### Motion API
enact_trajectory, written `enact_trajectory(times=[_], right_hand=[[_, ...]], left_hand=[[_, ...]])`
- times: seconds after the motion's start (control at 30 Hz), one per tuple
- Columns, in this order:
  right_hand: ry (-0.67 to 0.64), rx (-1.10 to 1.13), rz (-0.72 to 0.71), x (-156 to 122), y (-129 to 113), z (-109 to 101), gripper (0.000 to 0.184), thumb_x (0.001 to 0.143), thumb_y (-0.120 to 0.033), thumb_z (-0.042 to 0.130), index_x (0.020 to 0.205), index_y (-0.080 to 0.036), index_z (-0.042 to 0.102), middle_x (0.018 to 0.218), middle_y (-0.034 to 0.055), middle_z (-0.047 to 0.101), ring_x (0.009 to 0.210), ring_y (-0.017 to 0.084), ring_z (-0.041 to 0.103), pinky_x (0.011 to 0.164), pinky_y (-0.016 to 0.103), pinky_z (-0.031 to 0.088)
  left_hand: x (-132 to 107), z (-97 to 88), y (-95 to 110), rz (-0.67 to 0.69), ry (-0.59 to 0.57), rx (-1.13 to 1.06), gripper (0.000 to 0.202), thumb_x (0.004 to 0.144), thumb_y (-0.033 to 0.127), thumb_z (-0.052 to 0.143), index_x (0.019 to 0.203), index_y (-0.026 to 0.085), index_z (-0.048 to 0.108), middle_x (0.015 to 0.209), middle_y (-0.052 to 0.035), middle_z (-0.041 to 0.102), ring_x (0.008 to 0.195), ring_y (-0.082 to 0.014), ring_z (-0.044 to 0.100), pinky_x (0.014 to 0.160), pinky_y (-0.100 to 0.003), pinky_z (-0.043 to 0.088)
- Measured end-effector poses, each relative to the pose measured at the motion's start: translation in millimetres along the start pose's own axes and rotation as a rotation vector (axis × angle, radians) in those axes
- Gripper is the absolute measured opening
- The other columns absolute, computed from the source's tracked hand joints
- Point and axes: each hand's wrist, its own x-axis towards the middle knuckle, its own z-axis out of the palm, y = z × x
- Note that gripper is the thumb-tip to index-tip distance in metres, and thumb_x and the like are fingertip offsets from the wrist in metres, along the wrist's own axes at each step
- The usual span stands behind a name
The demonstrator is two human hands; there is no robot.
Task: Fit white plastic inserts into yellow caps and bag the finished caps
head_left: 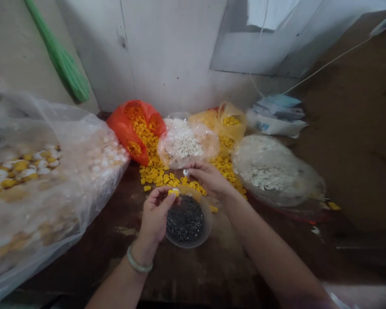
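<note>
Stock, left to right. Large clear bag (51, 180) at far left: joined white-and-yellow pieces, well filled, judged the finished lot. Orange bag (128, 124): loose yellow parts, spilling into a yellow pile (157, 174) on the worktop (212, 266). Left hand (154, 214): fingers curled, pinching one yellow-and-white piece (174, 192) just above the bowl (209, 227) of small dark bits, judged about half full. Right hand (210, 178): thumb and forefinger pinching a small white part (186, 173) over the pile, in front of the middle clear bag (183, 143) of white parts. Yellow bag (228, 122) and right clear bag (270, 171): more yellow and white parts. Judgement: one piece in hand, much loose stock left unjoined.
</note>
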Motion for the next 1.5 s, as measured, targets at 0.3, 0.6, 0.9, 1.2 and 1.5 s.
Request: enact_trajectory(times=[0.3, 0.6, 0.9, 1.2, 1.5], right_hand=[[-0.041, 0.484, -0.024, -68.5, -15.7, 34.9, 0.016, 0.081, -0.029, 0.073, 0.096, -0.024, 0.07, 0.091, 0.0001, 0.067, 0.079, 0.013, 0.063, 0.075, 0.028, 0.052], [-0.039, -0.127, -0.353, -75.4, -26.8, 18.1, 0.021, 0.088, -0.018, 0.064, 0.105, -0.027, 0.072, 0.098, 0.0043, 0.066, 0.093, 0.018, 0.06, 0.084, 0.034, 0.049], [0.288, 0.635, 0.028, -81.4, -12.1, 57.3, 0.026, 0.066, -0.039, 0.084, 0.072, -0.022, 0.065, 0.074, -0.0021, 0.065, 0.072, 0.015, 0.06, 0.071, 0.029, 0.05], [0.288, 0.279, -0.15, -91.7, -12.8, 58.4, 0.016, 0.083, -0.025, 0.069, 0.099, -0.028, 0.072, 0.103, 0.0026, 0.07, 0.097, 0.02, 0.063, 0.092, 0.039, 0.049], [0.333, -0.202, -0.413, -92.3, -10.0, 54.7, 0.029, 0.088, -0.01, 0.05, 0.101, -0.028, 0.068, 0.091, 0.0036, 0.061, 0.085, 0.019, 0.06, 0.075, 0.034, 0.052]], left_hand=[[-4.3, -3.8, -3.9, 0.066, -0.078, 0.087, 0.031, 0.055, 0.03, 0.09, 0.075, 0.017, 0.07, 0.075, 0.0004, 0.072, 0.07, -0.0105, 0.064, 0.069, -0.021, 0.052], [-7.3, 0.1, 2.2, -0.031, -0.131, 0.05, 0.036, 0.049, 0.031, 0.093, 0.07, 0.017, 0.068, 0.069, 0.0021, 0.07, 0.065, -0.0097, 0.062, 0.065, -0.02, 0.051], [-6.4, -1.6, -2.0, 0.032, -0.099, 0.023, 0.033, 0.05, 0.031, 0.094, 0.071, 0.019, 0.071, 0.074, 0.0015, 0.072, 0.072, -0.0108, 0.065, 0.072, -0.021, 0.051], [-8.1, -2.7, 1.8, 0.05, -0.134, 0.077, 0.029, 0.051, 0.025, 0.092, 0.069, 0.018, 0.071, 0.071, 0.0014, 0.07, 0.069, -0.011, 0.064, 0.07, -0.022, 0.051], [-5.3, -6.9, -1.0, -0.038, -0.201, 0.067, 0.034, 0.049, 0.028, 0.093, 0.067, 0.017, 0.067, 0.068, 0.0005, 0.069, 0.065, -0.0122, 0.063, 0.067, -0.024, 0.05]])
